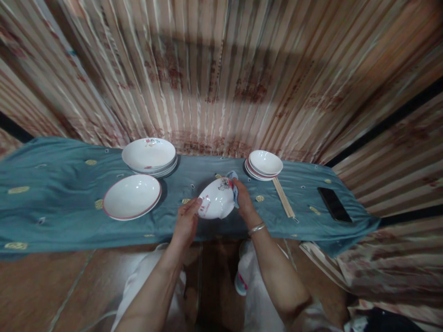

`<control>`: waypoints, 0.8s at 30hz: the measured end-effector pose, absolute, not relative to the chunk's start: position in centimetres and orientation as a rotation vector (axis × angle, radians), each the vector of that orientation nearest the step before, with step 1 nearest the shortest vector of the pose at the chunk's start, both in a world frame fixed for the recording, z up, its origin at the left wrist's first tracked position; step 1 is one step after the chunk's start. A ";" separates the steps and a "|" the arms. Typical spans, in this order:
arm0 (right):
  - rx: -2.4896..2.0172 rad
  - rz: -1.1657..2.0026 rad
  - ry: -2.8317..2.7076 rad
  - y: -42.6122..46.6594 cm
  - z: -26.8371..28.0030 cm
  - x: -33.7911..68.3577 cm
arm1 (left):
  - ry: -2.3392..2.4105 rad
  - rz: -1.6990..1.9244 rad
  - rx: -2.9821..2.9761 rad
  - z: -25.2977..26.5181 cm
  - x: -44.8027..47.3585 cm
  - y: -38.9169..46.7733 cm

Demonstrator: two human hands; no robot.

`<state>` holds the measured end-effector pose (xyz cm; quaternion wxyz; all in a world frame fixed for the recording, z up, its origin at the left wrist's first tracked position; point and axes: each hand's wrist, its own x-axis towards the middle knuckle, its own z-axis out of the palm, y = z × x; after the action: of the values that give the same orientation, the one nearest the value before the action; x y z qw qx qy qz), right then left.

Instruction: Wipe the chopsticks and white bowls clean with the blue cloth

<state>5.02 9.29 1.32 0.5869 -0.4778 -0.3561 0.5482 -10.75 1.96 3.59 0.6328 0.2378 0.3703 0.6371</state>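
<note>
A white bowl (216, 203) with a printed flower and red lettering is held tilted on its side above the front half of the table, its outer surface toward me. My left hand (188, 216) grips its left edge, the thumb on the outer surface. At the bowl's right side, my right hand (244, 198) is closed on a light blue cloth (234, 177), which touches the bowl there. Part of the cloth is hidden behind the bowl and the fingers. The inside of the bowl faces away from view.
Left on the teal tablecloth (69, 198) are a stack of plates (148, 154) and a red-rimmed dish (133, 196). To the right are stacked small bowls (266, 162), chopsticks (284, 199) and a dark phone (334, 204). A pleated curtain (214, 83) hangs behind.
</note>
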 end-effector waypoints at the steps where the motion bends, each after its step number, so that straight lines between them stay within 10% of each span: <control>1: -1.106 1.306 -0.797 9.2 1.3 5.0 | 0.831 1.469 0.515 3.7 -10.7 2.0; 24: -1.278 0.970 -1.084 5.0 -1.7 0.5 | 0.684 1.495 0.032 5.3 -10.3 3.6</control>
<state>0.45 4.99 -1.67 0.5668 -0.5438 -0.4613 0.4125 -10.29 3.57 5.30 0.6806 0.0141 0.3048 0.6661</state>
